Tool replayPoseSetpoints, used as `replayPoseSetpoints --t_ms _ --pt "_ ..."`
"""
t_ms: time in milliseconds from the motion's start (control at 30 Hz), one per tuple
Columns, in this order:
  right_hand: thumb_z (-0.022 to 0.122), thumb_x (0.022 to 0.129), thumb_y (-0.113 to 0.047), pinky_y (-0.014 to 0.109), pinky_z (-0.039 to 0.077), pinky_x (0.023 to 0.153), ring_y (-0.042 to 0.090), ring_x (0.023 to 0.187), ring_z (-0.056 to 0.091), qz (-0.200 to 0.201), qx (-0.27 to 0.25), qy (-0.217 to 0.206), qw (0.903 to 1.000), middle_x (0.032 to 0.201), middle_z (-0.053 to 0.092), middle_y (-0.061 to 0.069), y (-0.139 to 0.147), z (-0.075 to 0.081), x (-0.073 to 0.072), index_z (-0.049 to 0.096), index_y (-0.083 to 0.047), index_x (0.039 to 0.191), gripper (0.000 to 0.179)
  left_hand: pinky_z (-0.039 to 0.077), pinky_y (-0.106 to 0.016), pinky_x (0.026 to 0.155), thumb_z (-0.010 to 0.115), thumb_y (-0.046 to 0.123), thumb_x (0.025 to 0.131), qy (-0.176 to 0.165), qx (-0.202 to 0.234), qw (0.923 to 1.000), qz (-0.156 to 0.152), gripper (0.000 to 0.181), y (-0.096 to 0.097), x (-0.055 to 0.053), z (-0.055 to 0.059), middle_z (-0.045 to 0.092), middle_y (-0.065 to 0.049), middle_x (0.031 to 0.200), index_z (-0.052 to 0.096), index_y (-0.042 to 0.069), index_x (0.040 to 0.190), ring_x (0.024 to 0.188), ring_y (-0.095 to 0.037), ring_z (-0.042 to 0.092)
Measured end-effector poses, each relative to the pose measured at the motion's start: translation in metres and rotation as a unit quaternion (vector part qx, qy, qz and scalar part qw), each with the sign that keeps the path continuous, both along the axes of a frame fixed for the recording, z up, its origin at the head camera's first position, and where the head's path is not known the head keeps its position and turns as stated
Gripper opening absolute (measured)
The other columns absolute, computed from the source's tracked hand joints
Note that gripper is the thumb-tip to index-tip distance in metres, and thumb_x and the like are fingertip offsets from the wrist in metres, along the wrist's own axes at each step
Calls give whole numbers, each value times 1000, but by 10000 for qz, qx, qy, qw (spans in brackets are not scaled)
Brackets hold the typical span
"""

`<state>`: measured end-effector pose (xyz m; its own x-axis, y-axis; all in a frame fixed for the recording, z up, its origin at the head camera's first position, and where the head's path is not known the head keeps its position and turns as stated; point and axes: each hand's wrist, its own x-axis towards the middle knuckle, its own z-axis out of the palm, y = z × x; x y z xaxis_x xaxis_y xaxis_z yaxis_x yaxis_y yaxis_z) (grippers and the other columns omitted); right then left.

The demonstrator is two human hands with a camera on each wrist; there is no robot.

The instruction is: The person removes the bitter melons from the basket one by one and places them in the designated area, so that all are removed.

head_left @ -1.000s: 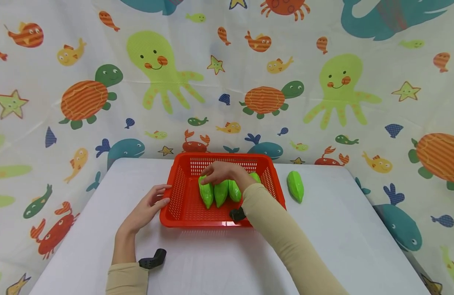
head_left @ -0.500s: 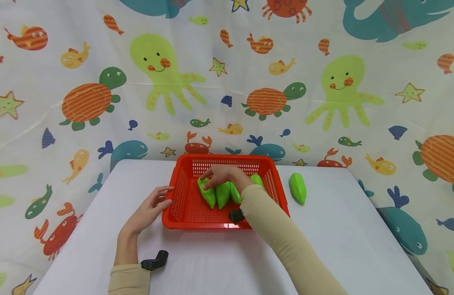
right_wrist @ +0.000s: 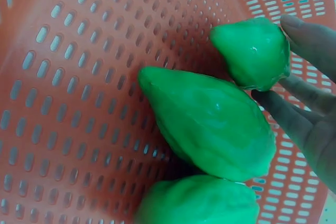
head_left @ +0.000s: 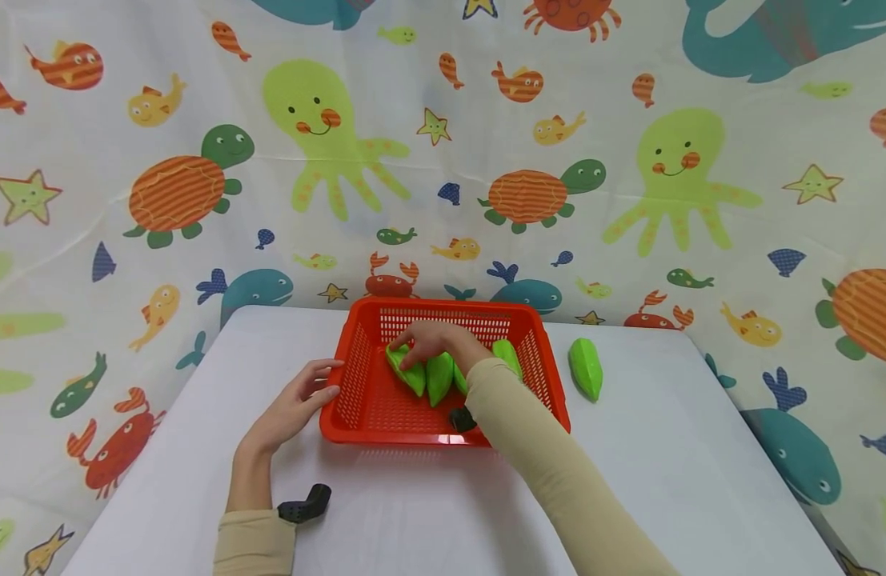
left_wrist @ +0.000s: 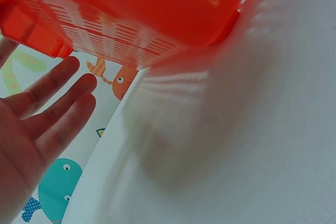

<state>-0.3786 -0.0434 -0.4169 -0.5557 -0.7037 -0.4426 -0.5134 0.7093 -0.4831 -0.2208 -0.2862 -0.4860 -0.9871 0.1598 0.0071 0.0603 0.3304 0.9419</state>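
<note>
A red perforated plastic basket (head_left: 392, 437) stands on the white table, holding several glossy green ridged fruits with pointed tips. My right hand (head_left: 434, 339) reaches inside and pinches the leftmost fruit (head_left: 410, 379) by its blunt far end. In the right wrist view, thumb and fingertips (right_wrist: 270, 103) lie on either side of that fruit (right_wrist: 252, 51). Beside it lie a second fruit (right_wrist: 210, 121) and a third (right_wrist: 199, 203), side by side. Fingers fairly straight, my left hand (head_left: 295, 404) touches the basket's left rim with its fingertips.
One more green fruit (head_left: 586, 370) lies on the table to the right of the basket. Another fruit (head_left: 507, 354) sits at the basket's right, partly behind my right sleeve (head_left: 543, 456). A cloth with printed sea animals (head_left: 443, 160) hangs behind the table (head_left: 385, 512).
The leftmost fruit has turned, its near tip swinging right toward the neighbouring fruit, with my right hand at its far end. My left hand stays at the rim. The head view has shifted slightly.
</note>
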Motion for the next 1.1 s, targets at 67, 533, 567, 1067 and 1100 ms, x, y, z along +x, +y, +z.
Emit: replayPoseSetpoints --t_ms 67,533,567,1067,1100 --pt "70 92 -27 35 41 105 17 119 50 -29 -50 19 10000 138 53 4 -1 -1 0 57 -21 139 49 51 -51 93 60 29 98 -6 -11 10000 -1 49 0 0 0 44 -18 141 43 21 142 128 -40 45" --pt "70 91 -28 32 40 104 16 115 49 -164 -390 -54 9991 135 54 2 -4 0 5 58 -20 138 49 50 -52 94 60 30 98 -17 -14 10000 -37 49 -2 -2 2 43 -20 142 42 21 143 129 -42 44" --pt "70 91 -28 32 40 104 16 115 49 -165 -383 -65 9991 135 54 1 -4 0 6 58 -20 138 49 50 -52 94 60 30 98 -21 -16 10000 -35 49 -2 -2 2 43 -20 142 42 21 143 129 -42 44" --pt "69 93 -21 32 41 104 16 120 48 190 -263 22 9995 142 52 2 -6 -9 3 57 -18 139 48 50 -53 94 60 29 97 6 -53 10000 -4 49 -4 0 -1 43 -20 142 42 21 143 128 -42 45" --pt "68 93 -21 32 41 104 16 119 48 212 -259 32 9994 142 52 2 -6 -9 3 57 -18 139 48 50 -53 94 60 29 97 2 -54 10000 0 49 -4 1 -1 43 -20 142 42 21 142 128 -42 45"
